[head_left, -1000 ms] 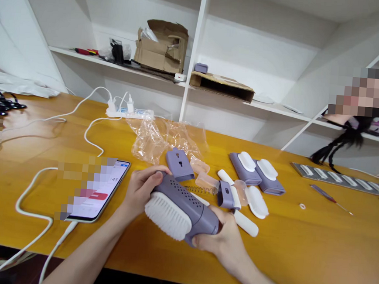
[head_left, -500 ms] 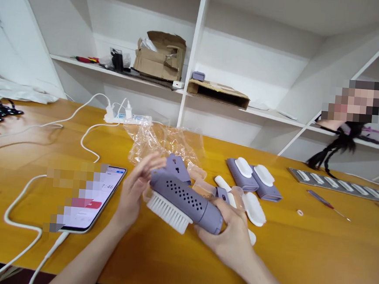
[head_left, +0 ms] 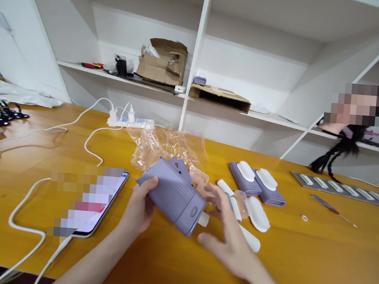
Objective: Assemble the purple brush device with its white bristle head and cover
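Left hand (head_left: 139, 206) has its grip round a boxy, ribbed purple casing (head_left: 173, 197) — right hand (head_left: 232, 244) hangs fingers-spread beside it.

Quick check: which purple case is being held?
The ridged case with the oval button, in the left hand; the two white-topped cases and the slotted one lie on the table.

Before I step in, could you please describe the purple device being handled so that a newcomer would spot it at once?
On the wooden table's near side, find the left hand just right of the phone. It holds the purple device, ribbed face up, an oval at one end. Unlike the two purple units lying farther right, it is held up.
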The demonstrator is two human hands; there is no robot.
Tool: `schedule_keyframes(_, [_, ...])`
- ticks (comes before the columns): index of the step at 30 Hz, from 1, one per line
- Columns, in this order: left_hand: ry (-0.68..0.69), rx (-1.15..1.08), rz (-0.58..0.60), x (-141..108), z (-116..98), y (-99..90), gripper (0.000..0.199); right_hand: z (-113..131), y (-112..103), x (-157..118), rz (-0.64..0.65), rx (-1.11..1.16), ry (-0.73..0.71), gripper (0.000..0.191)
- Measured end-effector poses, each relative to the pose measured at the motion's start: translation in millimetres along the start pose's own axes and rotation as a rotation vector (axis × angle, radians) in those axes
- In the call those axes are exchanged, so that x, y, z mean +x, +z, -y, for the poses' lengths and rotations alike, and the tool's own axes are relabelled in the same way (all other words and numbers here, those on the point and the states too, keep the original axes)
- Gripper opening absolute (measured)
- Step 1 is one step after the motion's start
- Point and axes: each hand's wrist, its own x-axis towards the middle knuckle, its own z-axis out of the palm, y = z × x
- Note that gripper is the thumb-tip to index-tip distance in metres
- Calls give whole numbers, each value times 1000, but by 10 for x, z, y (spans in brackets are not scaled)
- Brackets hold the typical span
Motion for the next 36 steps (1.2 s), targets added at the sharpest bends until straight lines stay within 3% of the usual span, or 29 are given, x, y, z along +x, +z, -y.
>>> schedule_keyframes(3, [65, 7, 67, -5, 14, -25, 33, 73, -70, 90, 117, 303, 263, 51])
schedule_keyframes(7, [113, -2, 168, -43, 91, -11, 48, 66, 49, 208, 260, 340, 304, 44])
schedule_keyframes(13, [124, -32, 160, -62, 114, -11, 48, -23, 225, 256, 405, 509, 389, 46])
schedule_keyframes(18, [139, -97, 171, -87, 44, 3, 46, -16, 206, 250, 399, 743, 365, 53])
schedule_keyframes(25, [138, -33, 271, -163, 50, 3, 45, 98, 214, 180, 435, 690, 465, 52])
schedule_keyframes(29, [150, -18, 243, -185, 65, -11, 44, 117, 241, 142, 372, 670, 523, 45])
schedule_keyframes(34, [199, -57, 225, -176, 48, -24, 39, 82, 301, 106, 294, 538, 441, 36])
schedule_keyframes(36, [203, -66, 227, -167, 29, -17, 39, 64, 327, 117, 285, 581, 432, 39])
